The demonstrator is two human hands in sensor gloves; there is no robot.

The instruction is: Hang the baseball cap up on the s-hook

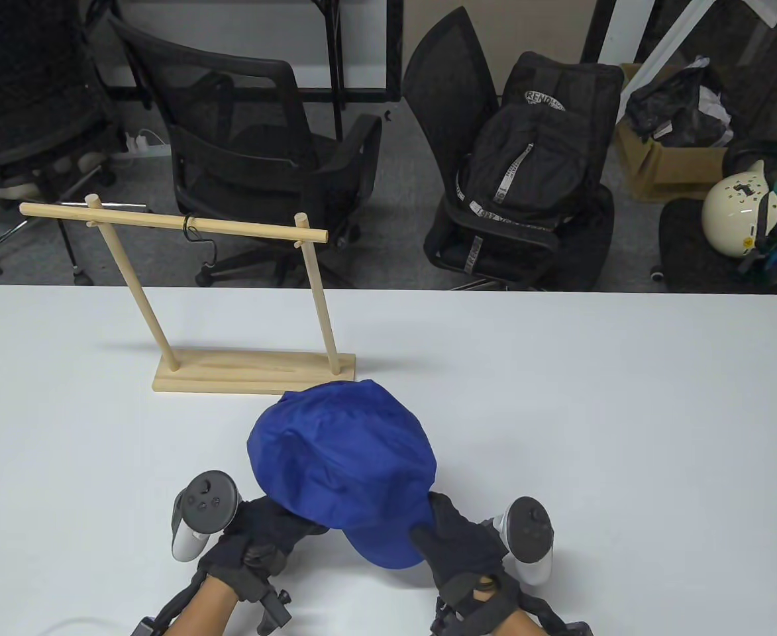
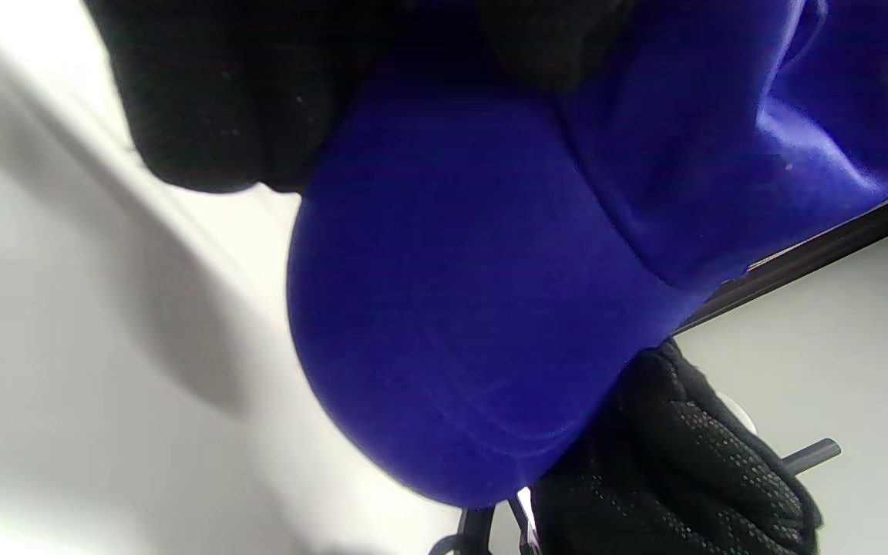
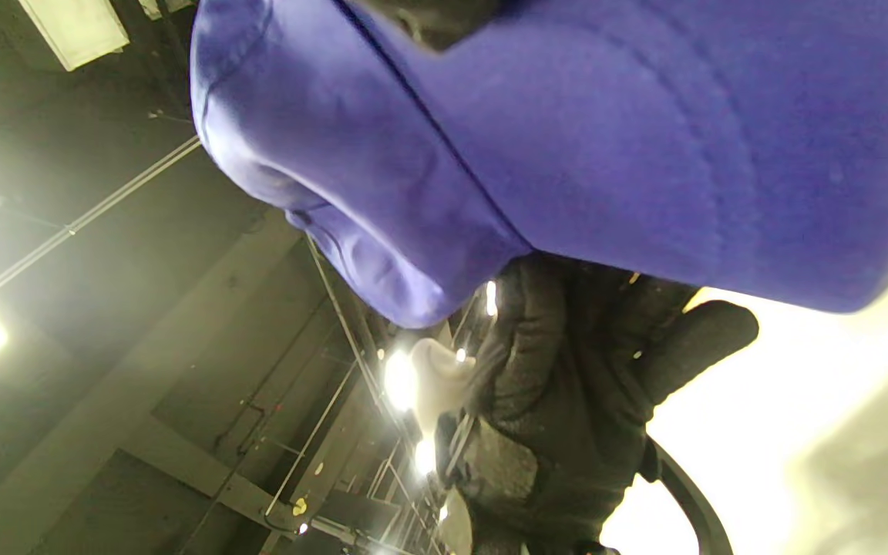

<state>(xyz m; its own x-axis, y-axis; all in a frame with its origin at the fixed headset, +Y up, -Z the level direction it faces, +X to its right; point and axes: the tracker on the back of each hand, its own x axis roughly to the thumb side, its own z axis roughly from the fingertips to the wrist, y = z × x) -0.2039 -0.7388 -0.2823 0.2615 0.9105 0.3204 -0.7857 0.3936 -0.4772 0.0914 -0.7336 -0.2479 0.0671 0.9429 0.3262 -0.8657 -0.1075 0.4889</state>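
The blue baseball cap (image 1: pixel 345 464) is at the front middle of the table, crown away from me and brim toward me. My left hand (image 1: pixel 265 527) grips its left edge beside the brim. My right hand (image 1: pixel 458 540) grips the brim's right side. The cap fills the left wrist view (image 2: pixel 452 308), with my gloved fingers (image 2: pixel 205 100) on it at the top. In the right wrist view the cap (image 3: pixel 606 154) is seen from below. The small black s-hook (image 1: pixel 192 229) hangs on the wooden rail (image 1: pixel 242 227) of the rack, far left of the cap.
The rack's wooden base (image 1: pixel 252 372) stands on the white table (image 1: pixel 626 430) just behind the cap's left side, with two slanted posts. Office chairs (image 1: pixel 256 159), a black backpack (image 1: pixel 534 165) and a white helmet (image 1: pixel 736 209) are beyond the far edge.
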